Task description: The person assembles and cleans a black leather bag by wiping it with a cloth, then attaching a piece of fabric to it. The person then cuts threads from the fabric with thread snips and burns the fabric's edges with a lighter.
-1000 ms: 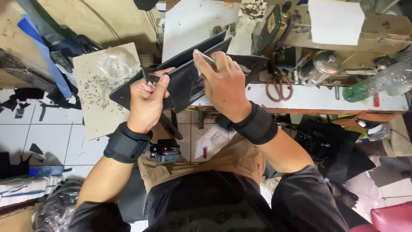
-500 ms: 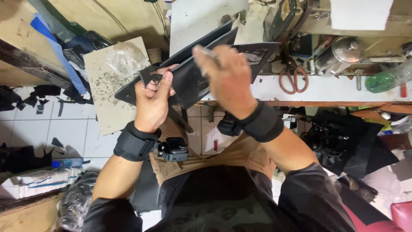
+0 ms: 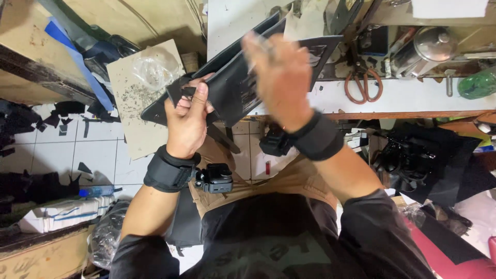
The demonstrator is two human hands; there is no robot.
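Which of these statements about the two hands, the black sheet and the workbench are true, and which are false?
1. The left hand grips the black leather sheet at its edge. True.
2. The right hand lies flat on the floor tiles. False: it is raised over the sheet and blurred.
3. Orange-handled scissors lie on the white workbench. True.
4. Both wrists are bare. False: each carries a black wrist band with a small camera.
5. A green bottle lies at the bench's right end. True.

We see a black sheet (image 3: 232, 88), orange-handled scissors (image 3: 363, 87) on a white bench top (image 3: 413, 98), a green bottle (image 3: 478, 85) far right, and white floor tiles (image 3: 98, 150) left.
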